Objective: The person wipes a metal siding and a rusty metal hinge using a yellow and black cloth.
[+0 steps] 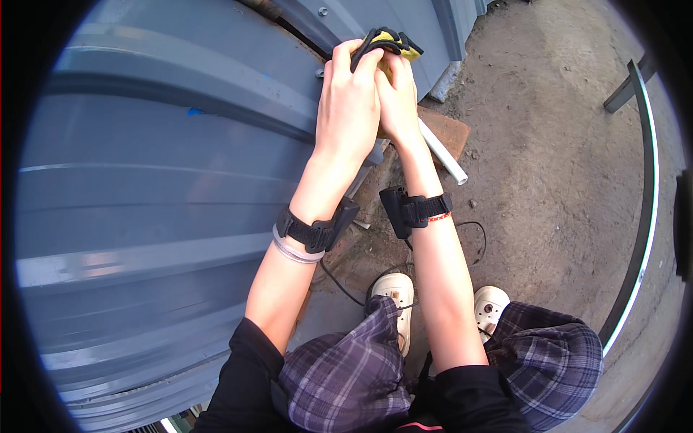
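Both hands are at the top middle, close together beside the blue-grey corrugated metal sheeting. A bunched yellow cloth with black edging (387,40) is gripped between them. My left hand (346,108) has its fingers bent over the cloth's left side. My right hand (399,100) presses against its near side, the fingertips partly hidden behind the cloth. A white plastic pipe (445,154) slants out from under my right hand, its open end towards the right. Whether that hand touches the pipe cannot be told.
Ribbed blue-grey metal sheeting (162,146) fills the left, with bolts (323,11) near its upper seam. A reddish brick (455,132) lies beneath the pipe. Black cables (484,243) loop by my cream clogs (394,289). A long metal channel (647,216) spans the bare ground at right.
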Demonstrator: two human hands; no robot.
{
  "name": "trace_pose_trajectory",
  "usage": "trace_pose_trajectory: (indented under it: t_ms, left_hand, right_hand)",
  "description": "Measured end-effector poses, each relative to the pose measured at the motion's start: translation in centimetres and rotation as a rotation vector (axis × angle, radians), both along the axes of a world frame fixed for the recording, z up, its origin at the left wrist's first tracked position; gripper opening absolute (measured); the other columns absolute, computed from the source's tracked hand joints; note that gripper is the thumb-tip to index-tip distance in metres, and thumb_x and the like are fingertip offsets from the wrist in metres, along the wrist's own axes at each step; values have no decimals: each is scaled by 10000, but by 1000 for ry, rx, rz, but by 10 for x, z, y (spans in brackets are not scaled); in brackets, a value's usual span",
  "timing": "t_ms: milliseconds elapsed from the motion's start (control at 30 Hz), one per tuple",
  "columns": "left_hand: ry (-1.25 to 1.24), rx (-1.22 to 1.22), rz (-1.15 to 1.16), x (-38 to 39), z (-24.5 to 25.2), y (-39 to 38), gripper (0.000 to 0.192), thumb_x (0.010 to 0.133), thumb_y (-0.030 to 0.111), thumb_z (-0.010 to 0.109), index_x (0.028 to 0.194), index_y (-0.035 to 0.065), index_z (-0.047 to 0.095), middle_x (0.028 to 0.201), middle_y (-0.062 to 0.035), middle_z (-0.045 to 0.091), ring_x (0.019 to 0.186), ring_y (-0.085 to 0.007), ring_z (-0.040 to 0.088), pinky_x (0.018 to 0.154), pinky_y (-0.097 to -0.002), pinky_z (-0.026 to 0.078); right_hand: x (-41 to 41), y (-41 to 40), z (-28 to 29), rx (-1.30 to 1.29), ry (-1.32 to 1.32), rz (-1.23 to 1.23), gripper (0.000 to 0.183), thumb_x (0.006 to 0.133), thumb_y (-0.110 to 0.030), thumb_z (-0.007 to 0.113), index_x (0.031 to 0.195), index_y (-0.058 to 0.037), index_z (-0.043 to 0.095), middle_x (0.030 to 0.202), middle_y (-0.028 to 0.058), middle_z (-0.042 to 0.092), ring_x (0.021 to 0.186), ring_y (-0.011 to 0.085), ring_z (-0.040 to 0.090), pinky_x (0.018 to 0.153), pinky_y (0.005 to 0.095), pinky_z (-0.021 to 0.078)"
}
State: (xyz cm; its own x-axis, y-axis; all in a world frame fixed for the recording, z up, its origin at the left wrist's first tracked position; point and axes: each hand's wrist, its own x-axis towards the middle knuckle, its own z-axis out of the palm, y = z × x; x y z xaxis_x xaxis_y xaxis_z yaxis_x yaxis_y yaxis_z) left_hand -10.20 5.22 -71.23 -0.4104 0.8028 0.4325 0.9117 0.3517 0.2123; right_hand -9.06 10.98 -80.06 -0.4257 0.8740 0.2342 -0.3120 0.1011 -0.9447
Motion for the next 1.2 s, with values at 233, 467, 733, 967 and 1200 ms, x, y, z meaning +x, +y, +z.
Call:
trace_pose_trajectory:
  t_ms: [233,467,733,967,1200]
  left_hand:
    - [-46,-109,18,10,-18,-8,326,796,-61,518,1112,-12,581,1242,-256,407,1108,-397,499,948,-409,433]
    - [-62,-110,29,22,-12,-22,367,800,-66,504,1161,-16,550,1238,-222,423,1122,-371,479,969,-407,414]
    - [58,-8,122,26,19,-28,342,844,-46,512,1182,1,533,1238,-191,400,867,-274,563,788,-369,495]
    - [-31,-76,114,36,-7,-29,395,842,-42,484,1235,-55,437,1240,-252,369,1103,-421,475,928,-434,435]
    - [-90,-91,142,40,-24,-37,455,814,-48,506,1259,-64,409,1284,-242,333,1126,-428,439,936,-438,440]
  right_hand:
    - [2,-8,-26,-31,-109,23,377,837,-189,496,1182,-39,508,1181,198,485,1094,374,457,943,440,371]
    - [11,-27,-20,-61,33,35,318,867,-125,489,1162,-8,514,1241,248,392,1156,403,412,970,445,357]
    - [6,-16,35,111,134,-107,226,807,-84,595,1018,-2,598,1190,185,502,976,376,565,808,405,470]
    - [7,-16,0,-24,20,-4,196,811,-50,588,999,7,591,1015,185,610,939,355,604,804,383,473]
    - [15,-19,-10,-12,-22,23,207,818,-48,599,1017,2,577,975,173,635,903,284,637,778,344,482]
